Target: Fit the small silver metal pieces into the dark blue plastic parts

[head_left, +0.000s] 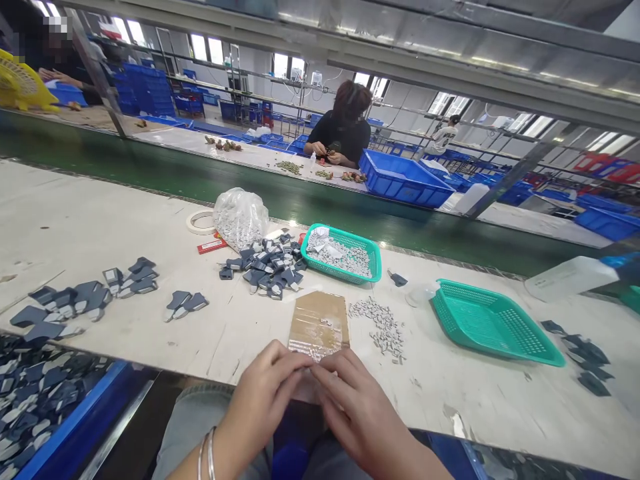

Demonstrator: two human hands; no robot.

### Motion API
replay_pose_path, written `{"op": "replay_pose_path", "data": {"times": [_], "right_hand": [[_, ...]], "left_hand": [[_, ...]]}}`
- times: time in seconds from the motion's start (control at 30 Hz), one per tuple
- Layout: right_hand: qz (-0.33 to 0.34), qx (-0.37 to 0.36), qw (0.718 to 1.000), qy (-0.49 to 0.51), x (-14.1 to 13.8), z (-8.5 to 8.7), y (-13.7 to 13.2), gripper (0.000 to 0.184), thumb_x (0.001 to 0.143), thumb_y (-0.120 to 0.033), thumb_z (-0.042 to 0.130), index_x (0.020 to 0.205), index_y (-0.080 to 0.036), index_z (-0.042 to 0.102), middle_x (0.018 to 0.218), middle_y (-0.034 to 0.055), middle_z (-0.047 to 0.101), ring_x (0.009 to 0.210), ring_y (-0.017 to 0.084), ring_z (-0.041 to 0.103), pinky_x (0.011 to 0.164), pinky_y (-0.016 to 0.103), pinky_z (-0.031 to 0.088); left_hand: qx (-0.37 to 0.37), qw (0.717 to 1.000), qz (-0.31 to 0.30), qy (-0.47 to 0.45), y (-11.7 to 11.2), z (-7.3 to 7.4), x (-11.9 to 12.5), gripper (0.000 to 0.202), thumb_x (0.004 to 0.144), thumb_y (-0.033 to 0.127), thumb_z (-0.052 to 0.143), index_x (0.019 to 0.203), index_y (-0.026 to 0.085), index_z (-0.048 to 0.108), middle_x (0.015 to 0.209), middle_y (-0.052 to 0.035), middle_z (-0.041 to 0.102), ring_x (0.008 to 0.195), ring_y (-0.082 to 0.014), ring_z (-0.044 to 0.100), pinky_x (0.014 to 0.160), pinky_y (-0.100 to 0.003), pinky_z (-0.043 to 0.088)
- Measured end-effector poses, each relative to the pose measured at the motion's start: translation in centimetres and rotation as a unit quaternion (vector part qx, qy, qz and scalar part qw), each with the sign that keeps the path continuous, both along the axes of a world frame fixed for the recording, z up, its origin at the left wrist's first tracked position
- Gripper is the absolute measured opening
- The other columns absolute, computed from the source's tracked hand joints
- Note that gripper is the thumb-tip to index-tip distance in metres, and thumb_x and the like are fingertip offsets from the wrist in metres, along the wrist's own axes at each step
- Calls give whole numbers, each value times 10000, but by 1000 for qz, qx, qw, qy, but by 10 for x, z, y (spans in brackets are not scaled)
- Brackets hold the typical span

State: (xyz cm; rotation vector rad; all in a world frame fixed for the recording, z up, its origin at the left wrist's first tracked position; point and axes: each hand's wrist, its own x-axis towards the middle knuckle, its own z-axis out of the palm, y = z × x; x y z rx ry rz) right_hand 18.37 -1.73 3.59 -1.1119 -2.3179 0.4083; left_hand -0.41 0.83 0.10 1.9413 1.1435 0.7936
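You wear two slim, shiny silver-coloured bangles (pixel 211 455) side by side on your left wrist, at the near edge. Your left hand (pixel 270 380) and right hand (pixel 353 390) are bare, as are your forearms (pixel 227 437). Your trousers (pixel 193 427) look faded grey-blue, paler on the left leg, darker on the right.

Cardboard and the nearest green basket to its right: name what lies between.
Head view: scattered small pale pieces, then a clear plastic item beside the basket.
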Motion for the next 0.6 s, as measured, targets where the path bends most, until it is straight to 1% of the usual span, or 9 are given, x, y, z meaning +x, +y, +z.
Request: {"op": "replay_pose_path", "data": {"times": [0.03,0.1,0.2,0.3,0.37,0.43,0.47,0.53,0.6], "right_hand": [[-32,1,999,21,7,-5,1,331,874,-73,393,1184,-149,481,1037,97,507,931,210,442,782,361,434],[-114,34,992,38,29,-17,6,288,890,-105,412,1151,-174,513,1000,77,527,915,199,453,770,347,426],[-217,78,973,-9,70,-33,18,160,891,-176,469,993,-185,592,896,53,551,854,204,462,726,350,411],[-272,69,958,-66,98,-40,29,142,877,-215,491,893,-178,627,846,53,550,824,218,456,719,370,401],[-289,55,951,-95,103,-42,35,147,866,-233,506,844,-177,640,819,54,540,802,219,449,714,372,396],[-296,52,946,-118,102,-42,39,146,854,-242,523,820,-172,647,814,59,531,794,221,440,715,373,394],[-296,54,945,-128,100,-43,40,146,850,-238,527,813,-168,649,813,63,527,789,222,435,714,372,393],[-291,60,945,-138,96,-44,43,153,850,-218,514,808,-158,648,813,69,523,781,220,427,708,369,391],[-282,63,947,-137,92,-45,45,165,857,-209,498,798,-154,643,802,69,521,771,218,420,696,363,387]], "left_hand": [[37,999,18,21,6,-4,-10,259,911,244,383,1088,276,569,905,-34,498,859,-144,515,759,-275,435],[112,984,107,85,21,-12,-35,253,910,292,393,1061,238,588,866,-47,474,806,-160,500,734,-302,428],[195,930,228,210,45,-20,-77,263,888,307,435,1040,204,625,832,-64,465,765,-192,484,707,-342,421],[208,876,266,344,58,-22,-104,246,869,242,458,1020,283,648,918,-77,506,845,-255,488,708,-406,391],[202,852,290,388,59,-21,-108,243,852,242,486,998,336,656,994,-75,521,923,-306,467,686,-422,373],[215,849,308,372,57,-19,-102,239,834,248,514,1006,330,658,1041,-79,522,973,-327,441,699,-428,376],[226,857,308,347,57,-17,-97,244,831,243,518,1023,302,656,1050,-86,523,978,-322,438,724,-433,381],[243,883,280,289,57,-14,-85,255,839,225,505,1052,229,644,1041,-97,532,967,-291,442,792,-435,382],[245,906,233,255,60,-10,-70,248,852,209,487,1051,199,634,1020,-85,550,954,-254,450,842,-412,379]]}}
